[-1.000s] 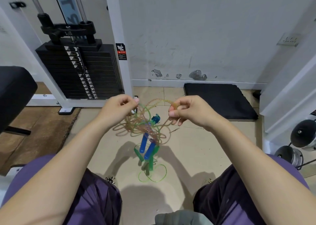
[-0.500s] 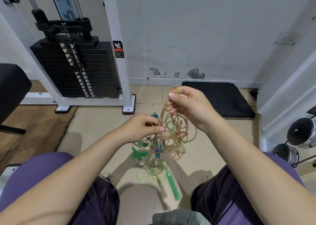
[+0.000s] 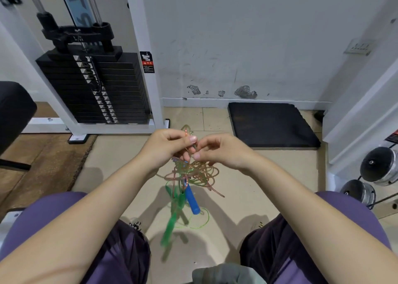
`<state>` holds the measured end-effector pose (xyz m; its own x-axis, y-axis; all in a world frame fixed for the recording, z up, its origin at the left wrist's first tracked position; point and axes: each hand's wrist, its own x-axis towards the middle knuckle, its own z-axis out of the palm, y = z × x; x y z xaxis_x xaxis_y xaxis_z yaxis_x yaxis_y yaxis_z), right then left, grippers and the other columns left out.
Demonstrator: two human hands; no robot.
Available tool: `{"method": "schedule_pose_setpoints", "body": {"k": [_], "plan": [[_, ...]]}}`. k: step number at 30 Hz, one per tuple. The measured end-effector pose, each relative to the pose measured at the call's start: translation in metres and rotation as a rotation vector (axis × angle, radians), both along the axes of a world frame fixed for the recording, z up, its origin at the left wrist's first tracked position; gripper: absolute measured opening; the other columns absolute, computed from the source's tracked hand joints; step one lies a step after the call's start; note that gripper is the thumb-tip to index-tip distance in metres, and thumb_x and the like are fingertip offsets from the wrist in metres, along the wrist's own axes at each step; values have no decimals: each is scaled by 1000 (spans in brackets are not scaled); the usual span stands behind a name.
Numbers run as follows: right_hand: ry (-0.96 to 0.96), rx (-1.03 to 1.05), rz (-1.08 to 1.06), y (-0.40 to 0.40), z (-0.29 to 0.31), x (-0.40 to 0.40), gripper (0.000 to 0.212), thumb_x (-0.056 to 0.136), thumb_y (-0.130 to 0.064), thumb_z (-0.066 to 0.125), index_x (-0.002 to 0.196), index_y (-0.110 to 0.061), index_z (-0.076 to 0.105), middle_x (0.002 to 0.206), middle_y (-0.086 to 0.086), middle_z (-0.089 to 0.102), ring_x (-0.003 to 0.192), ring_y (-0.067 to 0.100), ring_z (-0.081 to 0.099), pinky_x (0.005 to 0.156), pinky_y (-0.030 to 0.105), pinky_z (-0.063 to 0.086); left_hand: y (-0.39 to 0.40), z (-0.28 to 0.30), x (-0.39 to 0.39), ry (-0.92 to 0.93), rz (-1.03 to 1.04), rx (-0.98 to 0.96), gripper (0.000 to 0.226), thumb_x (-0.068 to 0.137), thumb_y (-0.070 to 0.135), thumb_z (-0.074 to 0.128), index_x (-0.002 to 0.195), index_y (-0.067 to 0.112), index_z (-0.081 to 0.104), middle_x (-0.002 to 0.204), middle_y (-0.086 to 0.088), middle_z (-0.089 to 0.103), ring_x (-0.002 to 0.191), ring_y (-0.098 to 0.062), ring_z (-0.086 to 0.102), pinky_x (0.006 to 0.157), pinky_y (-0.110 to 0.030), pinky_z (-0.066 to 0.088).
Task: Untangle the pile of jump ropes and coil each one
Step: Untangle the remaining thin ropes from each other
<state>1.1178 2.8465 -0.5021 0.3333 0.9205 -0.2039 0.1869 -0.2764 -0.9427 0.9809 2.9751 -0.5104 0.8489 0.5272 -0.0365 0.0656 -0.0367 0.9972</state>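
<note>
Head view: seated person, both hands raised at frame centre above a beige tiled floor (image 3: 247,189).
Left hand (image 3: 165,146): fingers curled, thumb and forefinger pinching an orange translucent cord.
Right hand (image 3: 221,152): fingers curled, pinching cord just beside the left hand.
Rope tangle (image 3: 191,171): orange and green translucent cords knotted together, hanging below both hands.
Handles: blue plastic handle (image 3: 192,199) and green plastic handle (image 3: 170,225) dangling, the green one blurred.
Writing: red-and-black warning label (image 3: 147,62) on the white machine post, upper left; text unreadable.
</note>
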Motion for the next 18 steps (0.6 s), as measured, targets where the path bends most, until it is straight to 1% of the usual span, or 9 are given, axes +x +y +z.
{"method": "schedule_pose_setpoints", "body": {"k": [2, 4, 6, 8, 10, 12, 13, 15, 18], "plan": [[-81, -7, 17, 1, -2, -5, 5, 84, -7, 75, 84, -10, 71, 70, 0, 61, 65, 6, 51, 63, 17, 42, -1, 1, 0, -16, 33, -23, 17, 79, 27, 73, 76, 11, 76, 69, -6, 71, 53, -13, 60, 57, -24, 51], [-150, -1, -2, 2, -3, -6, 10, 85, -11, 75, 76, -13, 71, 59, -9, 58, 55, 0, 47, 58, 14, 37, 1, 0, 0, 3, 91, 5, 18, 79, 28, 75, 77, 10, 76, 70, -5, 71, 53, -11, 58, 54, -20, 48], [-201, 37, -61, 2, -1, -3, 8, 84, -12, 76, 77, -16, 74, 57, -15, 61, 54, -6, 51, 58, 10, 38, 5, -1, -1, 37, 140, 57, 20, 84, 22, 75, 77, 4, 75, 67, -7, 68, 52, -11, 54, 51, -18, 45], [-249, 87, -128, 2, 2, 0, 4, 83, -15, 77, 80, -17, 76, 66, -14, 65, 65, -5, 57, 65, 11, 42, 8, -3, -1, 78, 160, 78, 21, 86, 18, 75, 78, -2, 74, 65, -8, 67, 50, -11, 53, 49, -18, 46], [-323, 115, -185, 2, 4, 4, 7, 83, -19, 78, 85, -12, 78, 86, -3, 68, 85, 7, 61, 79, 19, 45, 10, -4, -2, 111, 148, 78, 18, 88, 16, 73, 80, 0, 74, 63, -3, 69, 49, -9, 55, 50, -19, 49], [-402, 127, -242, 2, 4, 7, 15, 83, -21, 78, 91, -9, 79, 104, 6, 61, 100, 13, 58, 93, 23, 40, 10, -5, -2, 124, 124, 83, 15, 90, 14, 70, 80, 5, 74, 64, -1, 70, 51, -8, 58, 54, -19, 52], [-437, 136, -262, 2, 4, 8, 15, 83, -22, 78, 92, -10, 79, 107, 6, 58, 103, 12, 55, 96, 23, 39, 9, -6, -2, 123, 112, 82, 15, 91, 13, 69, 81, 5, 74, 65, -1, 70, 53, -7, 60, 57, -19, 53], [-463, 150, -258, 2, 5, 8, 13, 83, -23, 78, 90, -11, 79, 104, 4, 57, 94, 10, 55, 89, 24, 41, 9, -5, -1, 106, 89, 58, 14, 93, 11, 66, 83, 4, 73, 71, -4, 71, 60, -10, 63, 64, -19, 56], [-273, 128, -176, 2, 4, 3, 7, 84, -18, 77, 85, -11, 78, 70, 1, 63, 57, 6, 51, 59, 21, 42, 6, -3, -2, 56, 52, -17, 10, 94, 8, 64, 90, 7, 74, 79, -5, 74, 70, -15, 69, 70, -21, 58]]}}
